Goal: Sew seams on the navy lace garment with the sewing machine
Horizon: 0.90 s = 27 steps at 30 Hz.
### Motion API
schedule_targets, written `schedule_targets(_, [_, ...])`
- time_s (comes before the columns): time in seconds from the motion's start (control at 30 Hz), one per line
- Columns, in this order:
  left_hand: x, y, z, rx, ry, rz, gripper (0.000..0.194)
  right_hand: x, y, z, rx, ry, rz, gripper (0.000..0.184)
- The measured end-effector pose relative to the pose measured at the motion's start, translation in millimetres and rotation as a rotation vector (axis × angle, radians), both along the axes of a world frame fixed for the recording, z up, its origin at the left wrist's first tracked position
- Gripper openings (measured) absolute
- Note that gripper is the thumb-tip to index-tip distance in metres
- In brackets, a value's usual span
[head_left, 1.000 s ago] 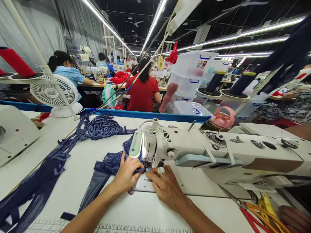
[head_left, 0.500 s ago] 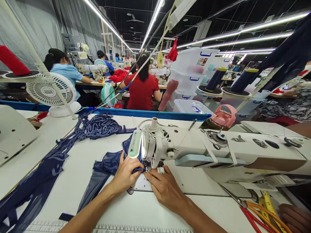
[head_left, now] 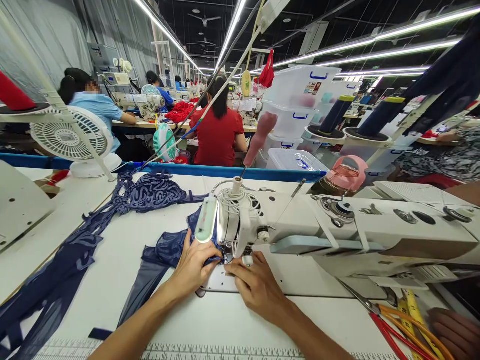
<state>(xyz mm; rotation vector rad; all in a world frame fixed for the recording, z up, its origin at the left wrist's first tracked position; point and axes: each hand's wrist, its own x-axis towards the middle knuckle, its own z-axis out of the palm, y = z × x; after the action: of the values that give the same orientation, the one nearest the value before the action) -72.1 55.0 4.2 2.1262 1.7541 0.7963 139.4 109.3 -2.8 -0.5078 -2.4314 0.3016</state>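
Pinching the navy garment point(head_left: 168, 248) at the left end of the sewing machine point(head_left: 292, 212), the left hand point(head_left: 195, 262) probably keeps it flat — the right hand point(head_left: 258, 282) sits opposite, fingers together, hold unclear.

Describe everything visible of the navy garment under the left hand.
The navy garment looks like soft fabric, with a rounded cup and a sheer-looking panel trailing over the white tabletop. The left hand holds its edge near the sewing machine's needle area; whether the right hand touches it is unclear. Part is hidden.
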Motion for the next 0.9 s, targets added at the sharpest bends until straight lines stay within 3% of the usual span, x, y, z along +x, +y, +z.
schedule_targets(0.23, [-1,-3,-3.4,0.063,0.069,-0.029,0.024,-6,3,-4.2,-0.008,0.046,-0.047,0.052])
schedule_targets(0.4, [-1,-14,-8.9,0.282,0.252,-0.086,0.042,-5,0,-3.2,0.109,-0.072,-0.062,0.045])
schedule_targets(0.53, [2,-20,-6.8,0.402,0.336,-0.094,0.03,-3,0,-3.5,0.169,-0.117,-0.06,0.043])
schedule_targets(0.7, [6,-17,-8.1,0.529,0.407,-0.072,0.021,-2,0,0.1,0.113,-0.097,-0.064,0.046])
schedule_targets(0.8, [4,-16,-8.9,0.554,0.366,-0.069,0.018,-3,-2,0.8,0.123,-0.135,-0.063,0.048])
schedule_targets(0.9, [-5,-17,-10.2,0.405,0.294,-0.155,0.03,-3,-4,-1.8,0.183,-0.138,-0.087,0.049])
